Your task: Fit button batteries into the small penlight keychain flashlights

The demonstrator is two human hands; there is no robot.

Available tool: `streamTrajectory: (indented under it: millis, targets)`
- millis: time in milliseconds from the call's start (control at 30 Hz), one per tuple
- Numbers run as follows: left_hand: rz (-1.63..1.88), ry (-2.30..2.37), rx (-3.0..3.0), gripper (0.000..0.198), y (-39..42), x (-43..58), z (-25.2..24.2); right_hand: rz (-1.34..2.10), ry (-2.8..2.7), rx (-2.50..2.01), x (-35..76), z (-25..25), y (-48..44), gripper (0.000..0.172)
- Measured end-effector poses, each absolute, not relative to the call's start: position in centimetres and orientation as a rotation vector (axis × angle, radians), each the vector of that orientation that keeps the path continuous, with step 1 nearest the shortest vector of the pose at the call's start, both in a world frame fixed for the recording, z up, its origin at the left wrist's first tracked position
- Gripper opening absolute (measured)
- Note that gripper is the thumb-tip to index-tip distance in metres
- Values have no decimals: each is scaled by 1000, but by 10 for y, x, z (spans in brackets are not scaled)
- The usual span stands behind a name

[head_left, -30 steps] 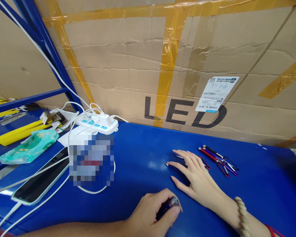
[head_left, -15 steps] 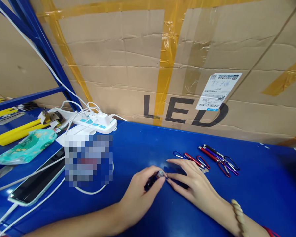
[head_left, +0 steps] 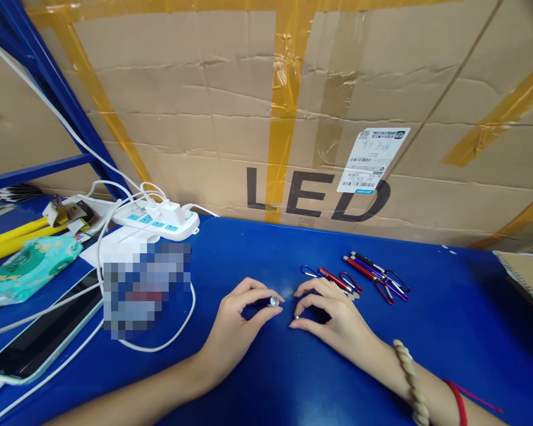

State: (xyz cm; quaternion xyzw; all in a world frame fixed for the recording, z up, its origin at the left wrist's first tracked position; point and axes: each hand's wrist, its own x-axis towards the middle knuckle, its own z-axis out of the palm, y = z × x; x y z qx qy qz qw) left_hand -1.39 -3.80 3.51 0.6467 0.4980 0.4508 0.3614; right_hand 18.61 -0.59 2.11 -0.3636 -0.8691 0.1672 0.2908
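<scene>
My left hand (head_left: pixel 235 322) is closed round a small dark blue flashlight tube (head_left: pixel 273 301), held between thumb and fingers. Its silvery round end faces right, towards my other hand. A short gap away, my right hand (head_left: pixel 337 313) pinches a tiny shiny piece (head_left: pixel 296 318) between thumb and fingertip; the piece is too small to name. Just behind the right hand lie a red penlight (head_left: pixel 333 277) with a red carabiner, a blue carabiner (head_left: pixel 310 271) and some small round discs (head_left: pixel 353 296) that look like button cells.
Several penlights with carabiners (head_left: pixel 373 273) lie at the back right, near a spiral notebook (head_left: pixel 526 278). On the left are a phone (head_left: pixel 39 337), white cables, a power strip (head_left: pixel 160 222) and a green packet (head_left: pixel 31 269). A large cardboard box (head_left: pixel 231 118) stands behind the table.
My hands have drawn apart. The left one has turned the tube so its silvery end shows; the right one has moved off with its fingers curled into a pinch. The view has shifted right.
</scene>
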Motion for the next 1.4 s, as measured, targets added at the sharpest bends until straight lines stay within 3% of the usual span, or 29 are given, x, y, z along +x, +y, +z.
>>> streamTrajectory:
  millis: [633, 1400]
  targets:
    - [784, 1240, 1840, 16, -50, -5, 38, 387, -1971, -669, 180, 33, -21, 13]
    - [757, 1081, 1799, 19, -50, -8, 32, 386, -2197, -560, 180, 28, -23, 12]
